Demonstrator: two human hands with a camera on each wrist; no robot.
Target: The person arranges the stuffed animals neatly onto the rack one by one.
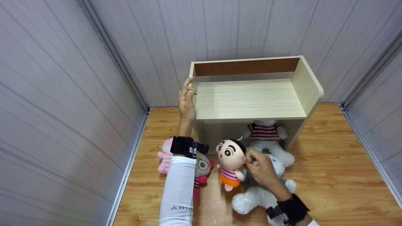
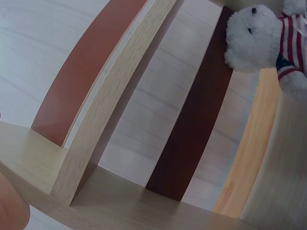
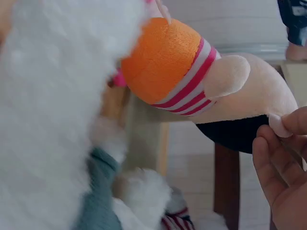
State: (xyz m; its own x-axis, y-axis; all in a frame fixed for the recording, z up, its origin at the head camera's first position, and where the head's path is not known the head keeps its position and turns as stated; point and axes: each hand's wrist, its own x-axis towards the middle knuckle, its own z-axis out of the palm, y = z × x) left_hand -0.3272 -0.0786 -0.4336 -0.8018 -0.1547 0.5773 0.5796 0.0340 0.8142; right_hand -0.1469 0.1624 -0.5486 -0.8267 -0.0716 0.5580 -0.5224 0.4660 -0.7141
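A boy doll with black hair, a pink-and-white striped top and orange shorts hangs above the floor. My right hand pinches it by one ear, which shows clearly in the right wrist view between thumb and fingers. My left hand grips the left side panel of a pale wooden shelf; one of its fingers shows at the panel's edge in the left wrist view. A white teddy bear in a red-striped shirt sits in the lower compartment, at its right side.
White plush toys, one with a fluffy leg, lie under and beside my right arm. A pink plush toy and a grey-faced plush toy lie by my left forearm, partly hidden. Panel walls stand behind and at both sides.
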